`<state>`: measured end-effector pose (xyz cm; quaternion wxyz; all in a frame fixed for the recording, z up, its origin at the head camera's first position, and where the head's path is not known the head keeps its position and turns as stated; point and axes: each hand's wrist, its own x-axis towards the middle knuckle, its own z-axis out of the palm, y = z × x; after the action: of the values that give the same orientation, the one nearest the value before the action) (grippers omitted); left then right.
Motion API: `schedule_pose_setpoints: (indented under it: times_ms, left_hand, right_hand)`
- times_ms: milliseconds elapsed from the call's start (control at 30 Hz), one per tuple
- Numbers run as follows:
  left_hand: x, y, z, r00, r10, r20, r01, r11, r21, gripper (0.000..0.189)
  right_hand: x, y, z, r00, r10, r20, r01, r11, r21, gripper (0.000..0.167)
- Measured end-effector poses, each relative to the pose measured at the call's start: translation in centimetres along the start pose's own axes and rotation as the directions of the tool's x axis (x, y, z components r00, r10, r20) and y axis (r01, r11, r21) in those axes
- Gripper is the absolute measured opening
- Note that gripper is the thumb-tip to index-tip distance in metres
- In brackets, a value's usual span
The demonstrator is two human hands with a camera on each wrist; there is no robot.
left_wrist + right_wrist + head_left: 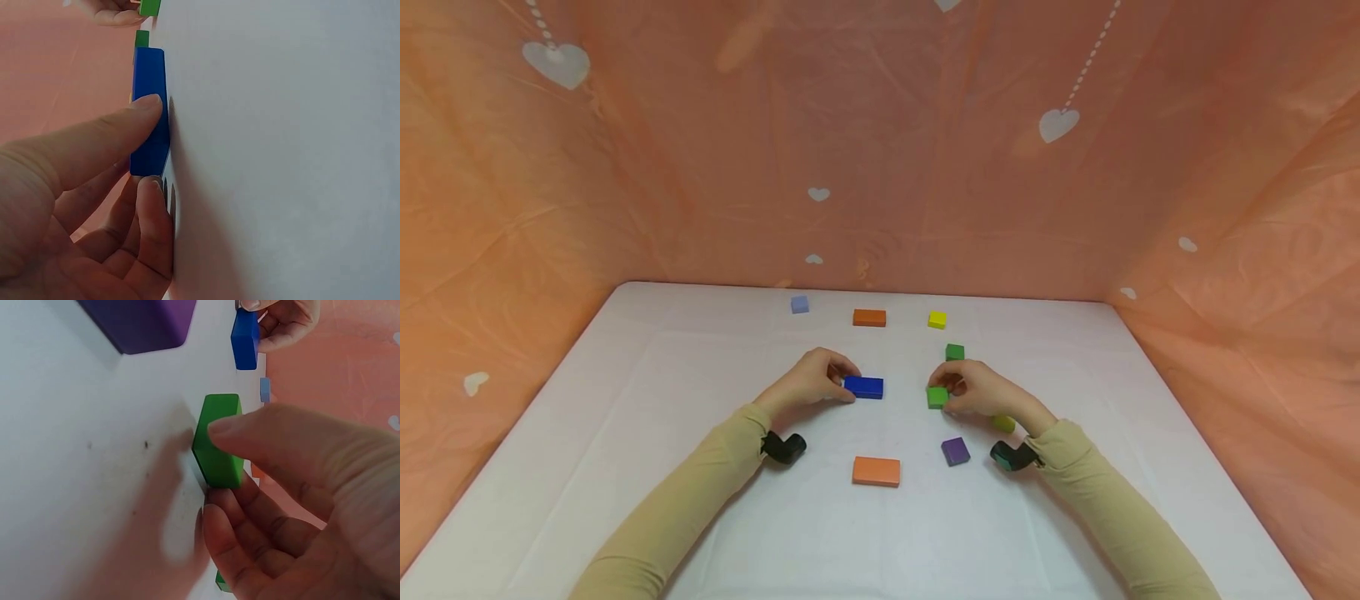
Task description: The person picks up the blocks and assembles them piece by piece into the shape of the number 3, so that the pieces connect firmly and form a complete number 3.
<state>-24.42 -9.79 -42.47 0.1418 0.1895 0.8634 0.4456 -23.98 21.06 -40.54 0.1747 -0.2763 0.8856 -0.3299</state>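
- Beyond and left of the blue block, a pale blue block lies.
- Your left hand pinches the blue block from its left end, thumb against fingers.
- Nearer you than the blue block rests an orange block.
- Right of the blue block, your right hand pinches a green block.
- Farther right of the blue block, partly hidden, sits perhaps a yellow-green block.
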Motion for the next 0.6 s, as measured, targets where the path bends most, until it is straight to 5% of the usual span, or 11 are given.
schedule_pose_setpoints:
  times_ms: [600]
  left_hand:
    - [0.11, 0.34, -0.10, 1.000, 0.004, -0.020, -0.004, 1.000, 0.027, 0.030]
  right_hand:
    - [0.96, -0.30, -0.54, 0.999, -0.038, -0.026, 0.037, 0.999, -0.012, 0.034]
